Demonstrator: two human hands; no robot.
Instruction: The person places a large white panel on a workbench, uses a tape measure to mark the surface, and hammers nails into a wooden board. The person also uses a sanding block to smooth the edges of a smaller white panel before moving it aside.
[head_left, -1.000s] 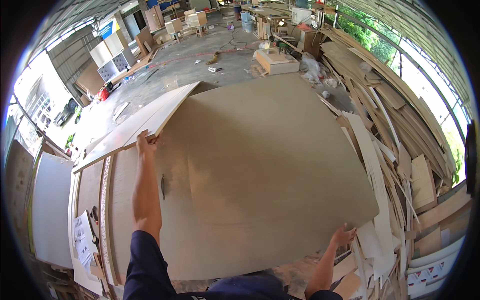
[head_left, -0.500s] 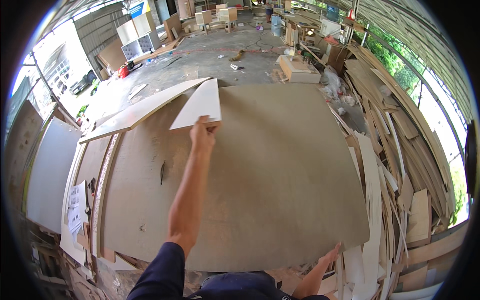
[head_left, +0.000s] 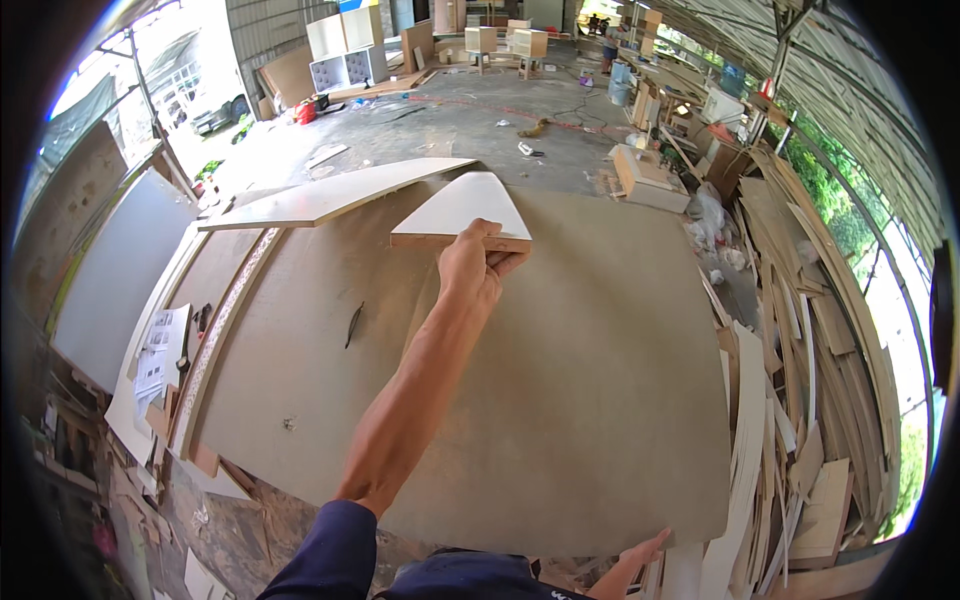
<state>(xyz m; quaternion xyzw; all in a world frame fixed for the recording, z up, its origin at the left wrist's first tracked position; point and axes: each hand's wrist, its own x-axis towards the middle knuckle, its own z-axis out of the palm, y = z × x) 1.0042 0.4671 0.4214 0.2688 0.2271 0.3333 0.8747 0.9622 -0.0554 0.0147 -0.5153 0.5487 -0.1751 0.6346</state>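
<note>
My left hand [head_left: 474, 262] is closed on the near edge of a white-faced tapered board [head_left: 463, 208], thumb on top and fingers underneath. The board's bare brown edge faces me and its narrow end points away. It is held over a large brown wooden panel [head_left: 590, 360] that serves as a worktop. Down at the panel's near right corner is my right hand [head_left: 645, 552], fingers stretched out and holding nothing I can see. A long angled white board [head_left: 340, 192] lies along the panel's far left side, beside the held piece.
A thin dark strip [head_left: 354, 325] lies on the panel. Printed papers [head_left: 158, 350] and a light rail [head_left: 225, 335] are at its left. Stacked offcuts [head_left: 835, 340] crowd the right side. Cabinets [head_left: 345, 50] and a wooden box [head_left: 648, 178] stand on the floor beyond.
My left hand has swung the tapered board to the right and turned it, so its cut edge now faces me more squarely. The whole view has shifted. My right hand stays near the corner.
</note>
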